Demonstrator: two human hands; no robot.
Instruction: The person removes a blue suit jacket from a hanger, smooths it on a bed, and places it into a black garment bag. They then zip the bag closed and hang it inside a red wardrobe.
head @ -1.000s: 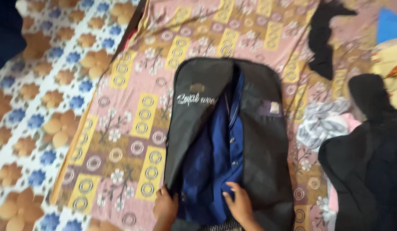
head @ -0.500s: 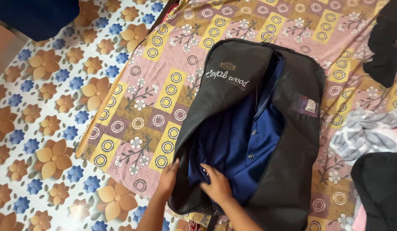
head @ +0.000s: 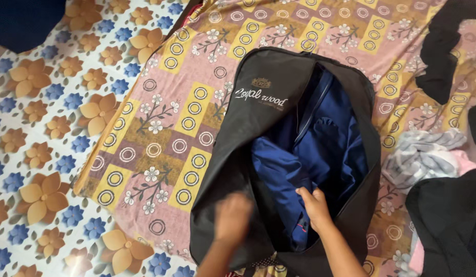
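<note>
Two hands at the bag (head: 258,118): right hand (head: 315,205) grasps the suit (head: 320,149); left hand (head: 231,218), beside it, too blurred to tell.

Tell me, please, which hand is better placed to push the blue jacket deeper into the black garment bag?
Probably the right hand: it already rests on the blue jacket inside the bag's opening. The left hand is blurred and lies over the black garment bag, on its front flap rather than on the jacket.

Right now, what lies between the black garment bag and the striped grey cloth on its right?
In the head view, only patterned bedsheet shows between the black garment bag and the striped grey cloth.
</note>
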